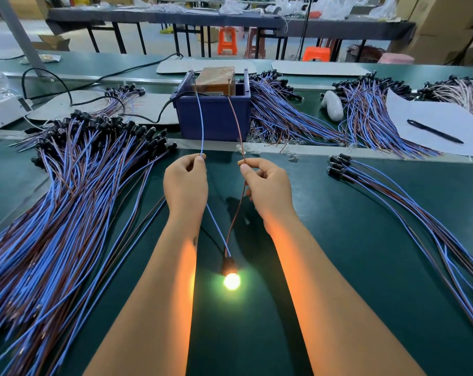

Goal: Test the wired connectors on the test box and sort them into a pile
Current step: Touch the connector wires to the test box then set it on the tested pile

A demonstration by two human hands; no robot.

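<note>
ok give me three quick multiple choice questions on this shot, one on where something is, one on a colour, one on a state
1. Where is the black pen?
A. inside the blue bin
B. on the white sheet at the right
C. in the left hand

2. What colour is the wire pinched by the left hand?
A. blue
B. yellow
C. white

3. What state is the bulb hanging between the forearms?
A. broken
B. dark
C. lit

Answers: 
1 B, the pen lies on the white sheet right of the blue bin. 
2 A, the blue wire runs from the bin to the left hand, while the right hand pinches the brown wire. 
3 C, the bulb glows and throws orange light on both arms.
</note>
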